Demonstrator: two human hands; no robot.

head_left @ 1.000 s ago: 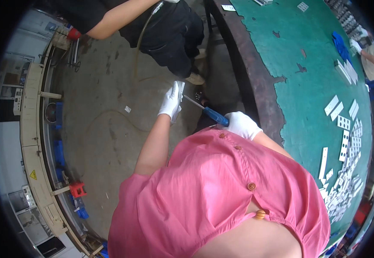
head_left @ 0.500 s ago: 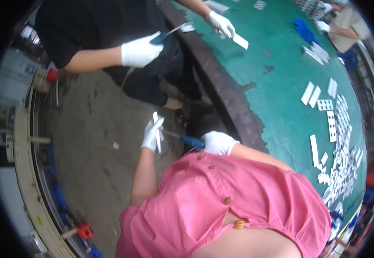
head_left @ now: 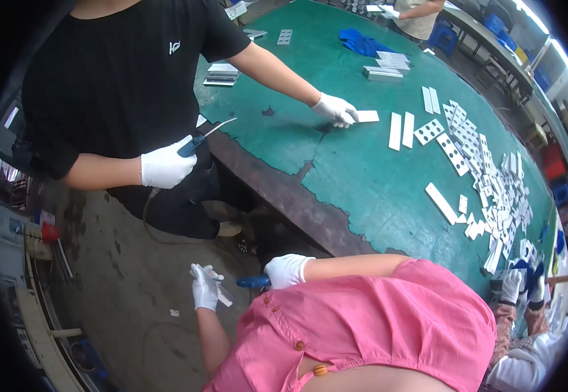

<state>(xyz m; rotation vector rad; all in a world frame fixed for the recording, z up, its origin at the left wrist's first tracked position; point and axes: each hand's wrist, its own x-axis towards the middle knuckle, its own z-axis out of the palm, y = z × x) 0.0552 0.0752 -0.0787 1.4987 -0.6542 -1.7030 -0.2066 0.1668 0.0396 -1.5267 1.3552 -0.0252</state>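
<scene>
My left hand (head_left: 205, 286), in a white glove, is closed around a flat white piece (head_left: 224, 298) above the floor, beside the table; part of the piece is hidden by the fingers. My right hand (head_left: 287, 271), also gloved in white, grips a blue-handled tool (head_left: 252, 282) pointing toward the left hand. The tool's thin tip is hard to make out now. My right forearm lies across the near side of the table's edge.
A green-topped table (head_left: 277, 140) with a worn edge holds a heap of white pieces (head_left: 493, 189), several drilled plates, strips (head_left: 395, 130) and a blue cloth (head_left: 360, 43). Across from me, a co-worker in black holds a blue tool (head_left: 191, 146) and a white strip (head_left: 367, 116). Other people work farther off.
The view has shifted, showing more of the table. My left hand has turned, so its piece points differently. The co-worker's strip now lies near the other strips on the table.
</scene>
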